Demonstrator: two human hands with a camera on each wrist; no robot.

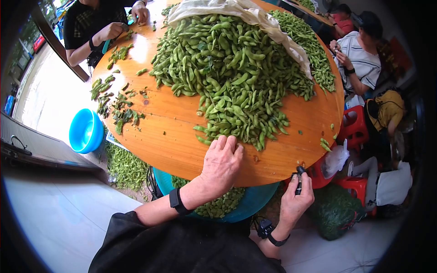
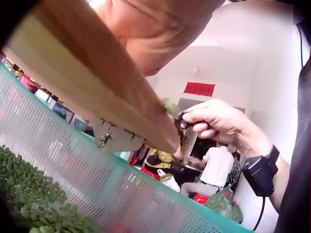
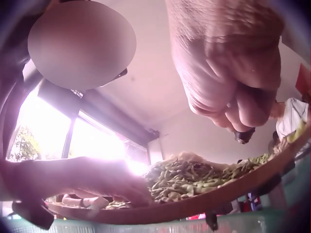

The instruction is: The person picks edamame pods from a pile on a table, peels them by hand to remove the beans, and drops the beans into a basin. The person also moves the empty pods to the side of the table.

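My left hand [image 1: 222,161] is at the near edge of a big heap of green soybean pods [image 1: 241,77]. Its fingers bend down onto the pods and the wooden table [image 1: 182,150]; their tips are hidden, so I cannot tell whether they pinch a pod. My right hand [image 1: 296,200] is held just off the table's near right edge, with fingers curled. Between its thumb and forefinger is a small black object [image 1: 298,186], whose dark tip [image 3: 244,136] pokes out below the fingers. A blurred green pod [image 2: 170,107] shows at the table edge near those fingertips.
Beneath the near edge stands a green plastic basket [image 1: 255,200] of shelled beans [image 1: 221,204]. A pale cloth [image 1: 255,13] covers the heap's back. Leaf scraps [image 1: 125,111] lie at left, beyond them a blue basin [image 1: 86,131]. Several people sit around; red stools [image 1: 354,125] stand at right.
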